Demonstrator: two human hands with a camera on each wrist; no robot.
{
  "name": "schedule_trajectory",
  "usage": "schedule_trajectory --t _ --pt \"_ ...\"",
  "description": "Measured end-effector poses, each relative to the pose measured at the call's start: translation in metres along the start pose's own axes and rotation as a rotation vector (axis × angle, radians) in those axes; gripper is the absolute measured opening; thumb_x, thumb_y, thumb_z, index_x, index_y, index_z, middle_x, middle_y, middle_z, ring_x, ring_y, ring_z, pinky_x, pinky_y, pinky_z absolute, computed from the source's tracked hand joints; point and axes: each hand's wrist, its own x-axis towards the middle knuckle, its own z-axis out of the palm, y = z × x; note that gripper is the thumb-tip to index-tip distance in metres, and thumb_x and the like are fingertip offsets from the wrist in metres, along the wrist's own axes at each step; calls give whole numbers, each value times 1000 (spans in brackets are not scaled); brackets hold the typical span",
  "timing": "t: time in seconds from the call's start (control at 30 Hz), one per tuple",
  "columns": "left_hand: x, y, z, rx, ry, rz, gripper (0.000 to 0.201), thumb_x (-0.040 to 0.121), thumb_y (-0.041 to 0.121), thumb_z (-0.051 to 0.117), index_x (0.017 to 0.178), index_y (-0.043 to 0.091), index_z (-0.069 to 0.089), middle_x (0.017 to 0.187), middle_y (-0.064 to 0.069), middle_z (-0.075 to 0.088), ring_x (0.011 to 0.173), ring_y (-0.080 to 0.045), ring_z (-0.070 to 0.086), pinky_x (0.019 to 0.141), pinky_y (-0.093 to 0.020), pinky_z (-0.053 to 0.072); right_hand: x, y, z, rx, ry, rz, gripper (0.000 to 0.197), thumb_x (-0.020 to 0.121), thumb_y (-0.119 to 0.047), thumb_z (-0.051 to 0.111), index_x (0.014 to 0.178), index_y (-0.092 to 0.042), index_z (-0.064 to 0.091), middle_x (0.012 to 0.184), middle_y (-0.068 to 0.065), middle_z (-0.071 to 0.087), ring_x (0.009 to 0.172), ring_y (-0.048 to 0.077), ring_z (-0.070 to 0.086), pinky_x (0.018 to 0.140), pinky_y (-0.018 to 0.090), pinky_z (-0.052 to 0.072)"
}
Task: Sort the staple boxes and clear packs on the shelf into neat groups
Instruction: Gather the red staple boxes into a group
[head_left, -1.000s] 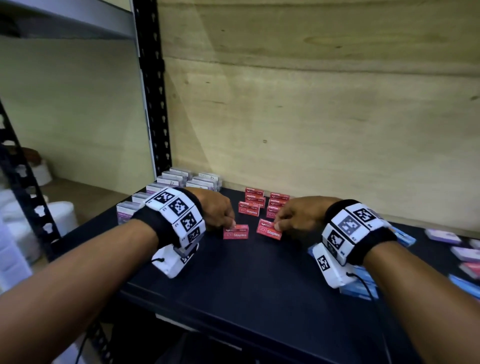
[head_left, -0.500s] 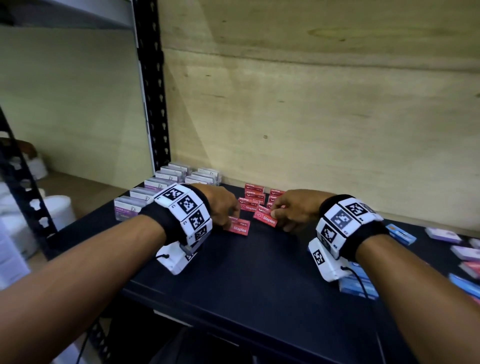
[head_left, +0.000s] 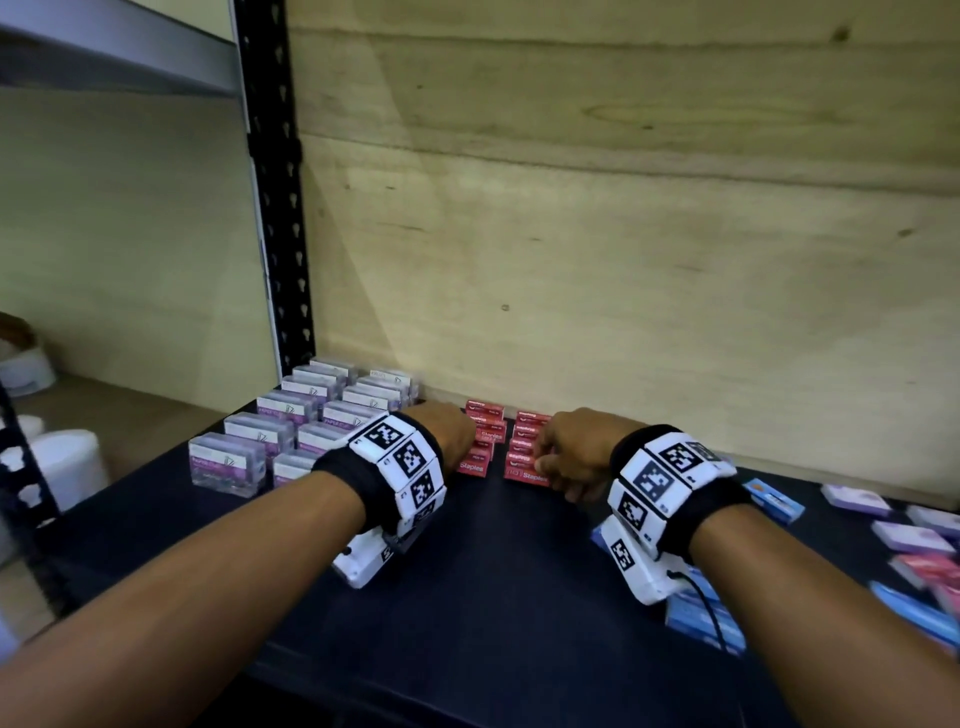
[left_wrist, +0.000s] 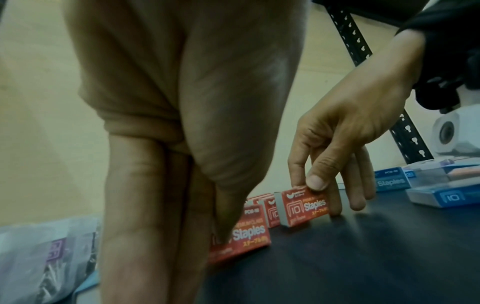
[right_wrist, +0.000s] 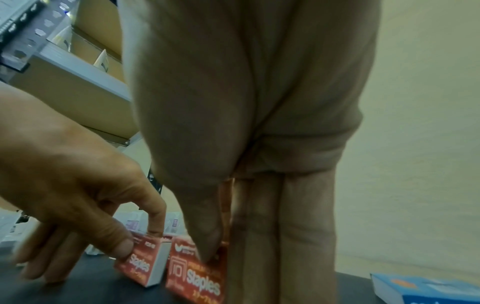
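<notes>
Red staple boxes stand in two short columns by the plywood back wall on the black shelf (head_left: 493, 613). My left hand (head_left: 460, 448) pinches the front red box of the left column (head_left: 471, 466) between thumb and forefinger; the right wrist view shows that box (right_wrist: 145, 265) tilted on the shelf. My right hand (head_left: 558, 462) pinches the front red box of the right column (head_left: 525, 474), thumb on top (left_wrist: 315, 182), other fingertips touching the shelf. Clear packs (head_left: 291, 431) with purple labels stand in neat rows left of the red boxes.
Blue staple boxes (head_left: 701, 618) lie under my right wrist, and another blue box (head_left: 772, 501) lies further back. Loose purple and pink packs (head_left: 909, 535) are scattered at the far right. A black perforated upright (head_left: 280, 234) stands at the shelf's back left corner.
Both hands have slid their red boxes away from me, from the open shelf to the front of the two red columns. The head camera has tilted up.
</notes>
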Motion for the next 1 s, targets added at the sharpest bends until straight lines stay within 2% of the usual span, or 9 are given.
schedule_trajectory --t 0.17,0.37,0.47,0.53,0.6,0.67,0.83,0.93,1.0 --pt "6 0 4 8 34 0 29 98 6 49 125 1 59 125 -17 62 111 -32 62 91 -35 49 -2 -8 -3 -44 -12 -5 22 101 -23 54 115 -14 69 102 5 76 93 20 73 79 32 57" --pt "3 -7 5 -50 41 13 28 97 13 54 123 3 58 123 -13 62 110 -29 61 87 -32 47 2 -10 -3 -40 -24 13 22 101 -24 54 110 -10 69 98 6 76 89 21 75 86 38 59" --pt "-3 -20 -3 -164 -8 -8 20 92 16 64 108 6 60 111 -9 68 84 -21 63 69 -27 46 6 -7 -2 17 -58 23 21 101 -20 52 111 -5 64 95 6 76 87 23 75 82 38 61" --pt "-5 -34 -13 -222 3 -45 26 89 18 69 112 11 59 94 -2 68 64 -14 58 59 -27 48 7 -5 -1 68 -64 15 16 100 -15 50 111 -7 58 94 9 73 89 27 75 80 39 61" --pt "0 -48 -21 -180 45 -68 41 83 30 75 119 22 56 87 6 60 73 -14 58 63 -28 46 5 -3 -2 116 -70 2 13 100 -13 50 112 -9 54 97 12 72 92 31 74 82 40 60" --pt "8 -59 -25 -108 42 -64 47 79 38 78 120 29 57 95 7 60 87 -15 55 71 -29 42 4 -2 -4 126 -90 -10 16 100 -12 51 116 -8 53 103 15 73 93 31 73 85 42 60" --pt "33 -70 -20 13 -92 -39 53 76 41 80 123 23 63 120 2 64 107 -20 60 80 -30 46 9 2 -3 165 -121 -7 19 99 -6 50 110 -20 43 90 7 67 79 26 69 83 40 58" --pt "51 -71 -12 125 -166 -90 54 69 51 80 112 21 68 107 5 69 97 -18 65 79 -31 52 9 4 -3 173 -129 -5 21 99 -5 51 111 -21 42 93 8 67 80 25 69 84 41 58" --pt "67 -77 -5 169 -170 -123 39 66 51 81 91 25 67 87 11 65 74 -10 60 64 -23 49 7 4 -5 175 -136 -2 21 99 -5 51 111 -20 43 99 10 67 82 25 69 83 40 58"
